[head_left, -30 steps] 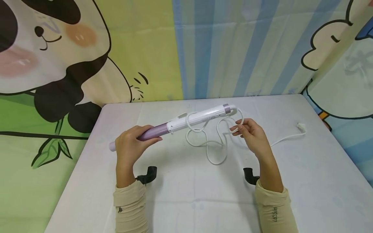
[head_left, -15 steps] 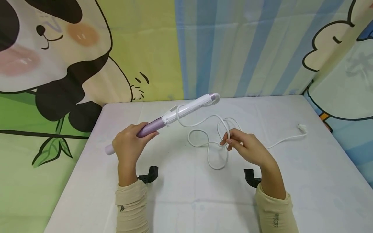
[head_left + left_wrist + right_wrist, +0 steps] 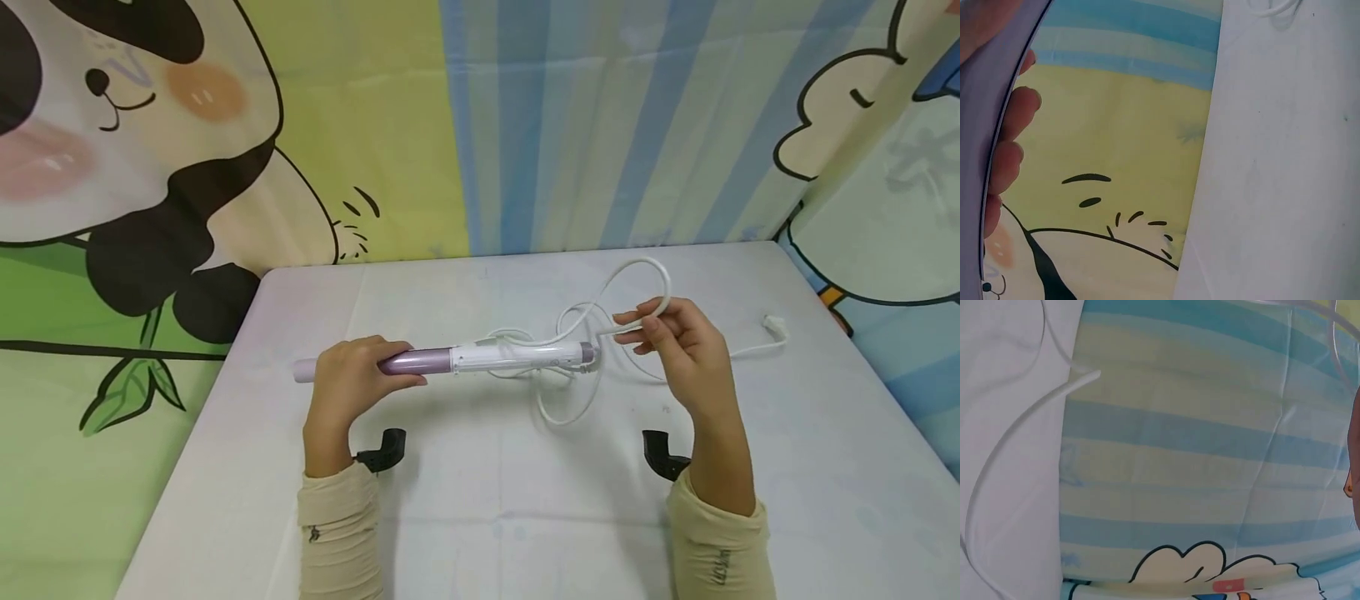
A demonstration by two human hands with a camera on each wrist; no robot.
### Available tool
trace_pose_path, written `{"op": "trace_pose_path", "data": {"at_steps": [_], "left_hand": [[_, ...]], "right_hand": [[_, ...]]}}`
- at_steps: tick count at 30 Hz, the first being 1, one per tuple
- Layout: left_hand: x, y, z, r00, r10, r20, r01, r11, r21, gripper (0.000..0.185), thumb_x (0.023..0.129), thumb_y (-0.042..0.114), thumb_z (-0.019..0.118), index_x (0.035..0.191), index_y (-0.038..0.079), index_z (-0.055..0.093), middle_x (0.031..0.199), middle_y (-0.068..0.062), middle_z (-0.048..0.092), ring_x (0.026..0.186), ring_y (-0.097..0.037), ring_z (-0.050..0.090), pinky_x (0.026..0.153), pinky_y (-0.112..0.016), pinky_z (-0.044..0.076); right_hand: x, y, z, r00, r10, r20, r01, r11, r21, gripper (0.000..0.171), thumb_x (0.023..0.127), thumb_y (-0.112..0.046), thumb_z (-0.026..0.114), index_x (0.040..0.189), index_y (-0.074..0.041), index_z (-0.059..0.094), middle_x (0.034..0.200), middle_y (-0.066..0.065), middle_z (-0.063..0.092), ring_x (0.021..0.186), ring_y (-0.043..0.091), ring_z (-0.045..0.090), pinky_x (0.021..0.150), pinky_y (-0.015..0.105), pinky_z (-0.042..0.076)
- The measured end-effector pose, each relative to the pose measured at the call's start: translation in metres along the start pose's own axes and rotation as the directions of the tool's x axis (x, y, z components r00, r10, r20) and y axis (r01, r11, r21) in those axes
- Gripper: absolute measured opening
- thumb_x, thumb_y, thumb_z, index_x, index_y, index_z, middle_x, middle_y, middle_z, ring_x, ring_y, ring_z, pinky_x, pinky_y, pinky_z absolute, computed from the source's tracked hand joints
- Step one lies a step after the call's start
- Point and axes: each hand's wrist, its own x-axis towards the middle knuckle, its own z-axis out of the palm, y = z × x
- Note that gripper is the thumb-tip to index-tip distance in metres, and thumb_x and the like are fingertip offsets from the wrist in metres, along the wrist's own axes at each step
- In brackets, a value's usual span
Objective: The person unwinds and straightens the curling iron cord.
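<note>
A slim curling iron (image 3: pixel 495 357), purple along the barrel and white along the handle, lies nearly level above the table in the head view. My left hand (image 3: pixel 348 379) grips its purple part, thumb and fingers wrapped round it. In the left wrist view several fingertips (image 3: pixel 1019 112) curl past the edge of the purple barrel (image 3: pixel 979 137). At the other end, my right hand (image 3: pixel 690 354) pinches the white cord (image 3: pixel 637 261) near where it leaves the handle. Loops of that cord hang over and behind the handle. Only a sliver of the right hand shows in the right wrist view.
A white cloth-covered table (image 3: pixel 517 517) lies below both hands. The cord's plug (image 3: pixel 775 327) rests on its right side. A printed cartoon curtain (image 3: pixel 375 125) stands along the back edge. Black mounts (image 3: pixel 382 450) sit at both wrists.
The curling iron has swung down from a slant to nearly level. My right hand moved left, then back right, lifting a loop of cord above the handle. The left hand keeps its grip.
</note>
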Motion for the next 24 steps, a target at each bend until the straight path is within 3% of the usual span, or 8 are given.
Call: {"op": "trace_pose_path", "data": {"at_steps": [5,10,12,15,16,18,22,24], "left_hand": [[-0.006,-0.009,-0.006,1.000,0.020,-0.012,-0.022,0.995,-0.101,0.043,0.056,0.045,0.082,0.091,0.021,0.073,0.076,0.006,0.068,0.062,-0.010,0.056,0.056,-0.027,0.040],[-0.009,-0.016,-0.010,0.986,0.040,-0.163,-0.079,0.968,-0.240,0.041,0.053,0.032,0.086,0.089,0.017,0.072,0.077,0.003,0.069,0.065,-0.008,0.058,0.060,-0.024,0.041],[-0.010,-0.017,-0.011,0.977,-0.016,-0.214,-0.052,0.949,-0.310,0.040,0.054,0.024,0.087,0.090,0.014,0.072,0.077,0.000,0.069,0.066,-0.008,0.056,0.061,-0.020,0.040],[-0.011,-0.016,-0.013,0.951,-0.175,-0.255,0.051,0.902,-0.429,0.039,0.058,0.014,0.085,0.094,0.008,0.071,0.082,-0.007,0.069,0.070,-0.007,0.054,0.064,-0.015,0.039],[-0.011,-0.015,-0.014,0.936,-0.238,-0.261,0.094,0.879,-0.467,0.038,0.061,0.012,0.084,0.096,0.006,0.070,0.085,-0.009,0.069,0.072,-0.006,0.053,0.065,-0.014,0.038],[-0.010,-0.015,-0.016,0.887,-0.371,-0.273,0.181,0.825,-0.535,0.038,0.066,0.012,0.081,0.101,0.004,0.069,0.093,-0.013,0.068,0.076,-0.006,0.052,0.068,-0.014,0.039],[-0.008,-0.020,-0.019,0.738,-0.614,-0.281,0.338,0.697,-0.633,0.041,0.077,0.029,0.073,0.109,0.005,0.066,0.094,-0.006,0.067,0.074,-0.005,0.055,0.068,-0.013,0.043],[-0.008,-0.024,-0.020,0.665,-0.697,-0.268,0.398,0.635,-0.662,0.043,0.080,0.037,0.067,0.110,0.006,0.065,0.086,0.004,0.065,0.069,-0.002,0.056,0.066,-0.012,0.045]], "right_hand": [[0.000,0.009,-0.014,0.975,0.154,-0.159,-0.150,0.988,0.038,0.011,0.092,-0.006,0.049,0.102,-0.001,0.053,0.091,-0.004,0.070,0.073,0.006,0.068,0.061,0.015,0.049],[-0.003,0.031,-0.025,0.932,0.324,-0.162,-0.339,0.938,-0.076,0.024,0.093,-0.023,0.051,0.109,-0.006,0.052,0.091,-0.011,0.068,0.072,0.002,0.066,0.062,0.014,0.048],[-0.003,0.035,-0.025,0.917,0.382,-0.118,-0.397,0.904,-0.161,0.030,0.094,-0.028,0.048,0.114,-0.005,0.050,0.090,-0.016,0.066,0.071,0.000,0.064,0.063,0.014,0.047],[-0.002,0.037,-0.023,0.896,0.442,-0.039,-0.437,0.863,-0.253,0.035,0.096,-0.027,0.045,0.122,-0.003,0.046,0.090,-0.017,0.065,0.070,0.002,0.063,0.065,0.016,0.046],[0.000,0.032,-0.019,0.882,0.470,-0.027,-0.451,0.827,-0.336,0.038,0.097,-0.029,0.043,0.124,-0.002,0.044,0.090,-0.016,0.064,0.070,0.001,0.062,0.066,0.016,0.047],[0.001,0.030,-0.016,0.868,0.496,0.018,-0.453,0.806,-0.381,0.039,0.097,-0.026,0.042,0.129,-0.002,0.042,0.095,-0.005,0.067,0.069,0.003,0.061,0.067,0.018,0.047],[0.003,0.031,-0.013,0.818,0.569,0.076,-0.479,0.749,-0.458,0.044,0.098,-0.024,0.040,0.136,-0.002,0.034,0.106,0.017,0.065,0.069,0.006,0.060,0.067,0.018,0.047],[0.003,0.033,-0.012,0.797,0.597,0.096,-0.484,0.725,-0.489,0.045,0.098,-0.022,0.038,0.139,-0.003,0.030,0.107,0.018,0.064,0.072,0.011,0.061,0.070,0.021,0.048]]}}
